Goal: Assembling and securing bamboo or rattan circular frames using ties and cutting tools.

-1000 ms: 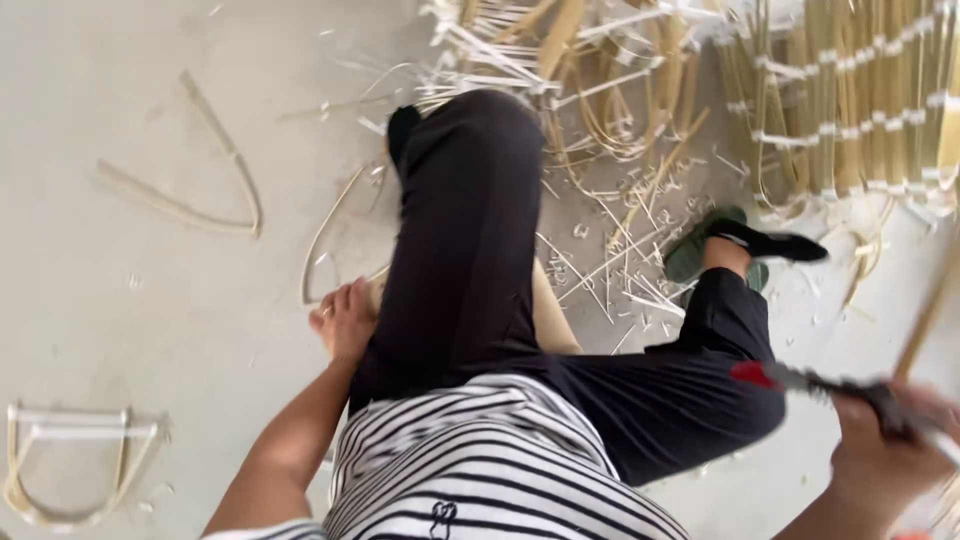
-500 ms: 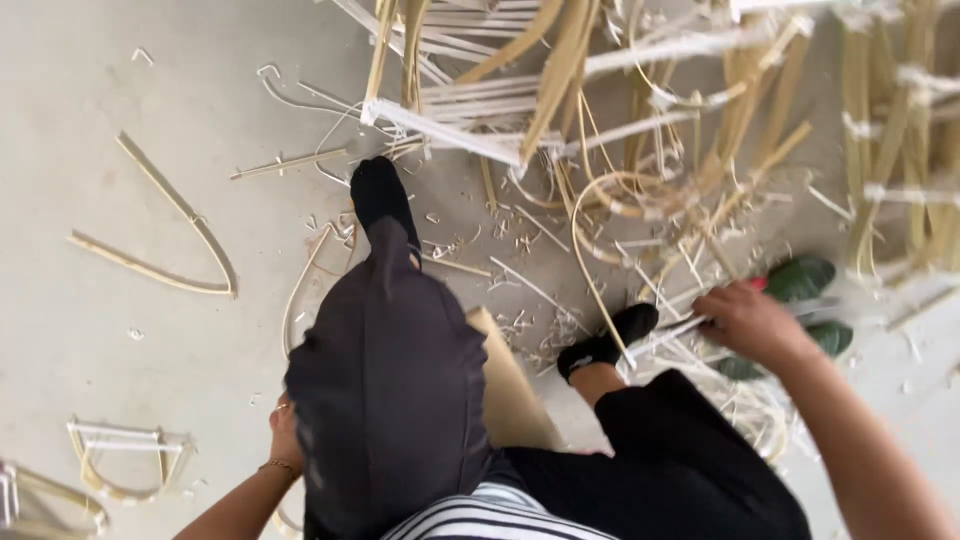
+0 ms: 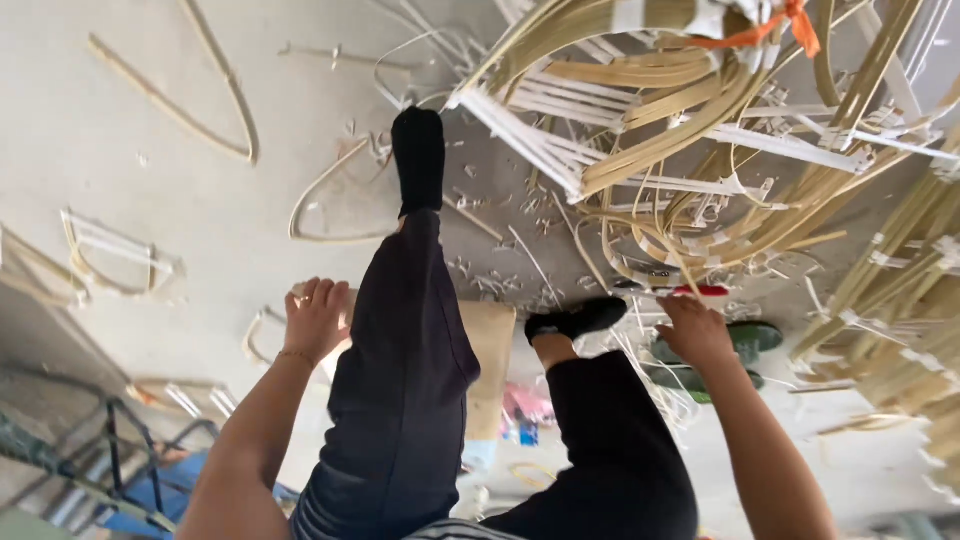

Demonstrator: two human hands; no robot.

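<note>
Head view: right hand (image 3: 695,330) on red-handled tool (image 3: 690,292); left hand (image 3: 318,318) on floor.

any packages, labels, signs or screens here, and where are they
No signs or screens show.
Small packet-like items: on the floor between the legs, below the pale board; pink and blue, too blurred to tell their kind.
White tape bands: wrapped around the rattan bundles at right; plain, no labels visible.
Orange tie: top, on the bent cane pile.
</note>
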